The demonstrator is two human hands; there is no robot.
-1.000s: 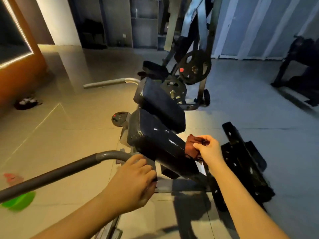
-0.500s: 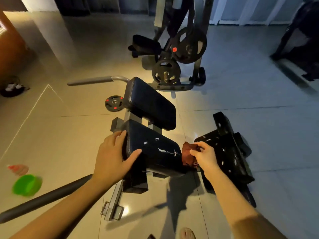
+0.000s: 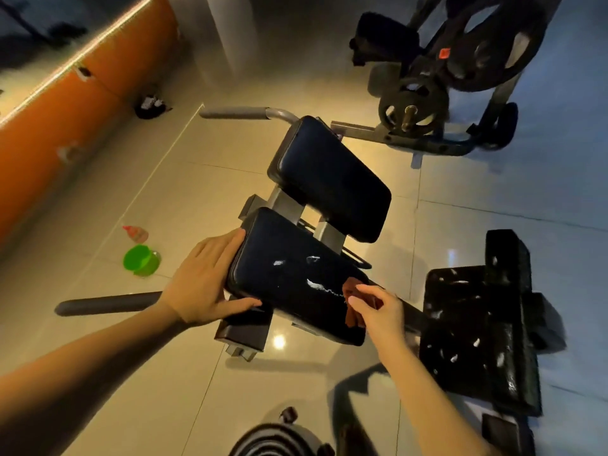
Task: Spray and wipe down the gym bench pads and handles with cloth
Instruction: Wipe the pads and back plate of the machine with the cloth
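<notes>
The left hand (image 3: pixel 204 278) lies flat on the pad's (image 3: pixel 289 278) 9 o'clock end, fingers straight and together. The right hand (image 3: pixel 378 311) pinches the cloth (image 3: pixel 353 302) at the pad's 4 o'clock end. At 9 o'clock on the floor, a green cup (image 3: pixel 141 260) sits beside a bottle (image 3: pixel 136 233). I cannot tell what is inside them.

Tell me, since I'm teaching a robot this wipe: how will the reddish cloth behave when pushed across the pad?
The cloth is bunched in folds under the right hand, so probably floppy and light. The near pad looks glossy with wet streaks, so it likely slides easily but may bunch further.
</notes>
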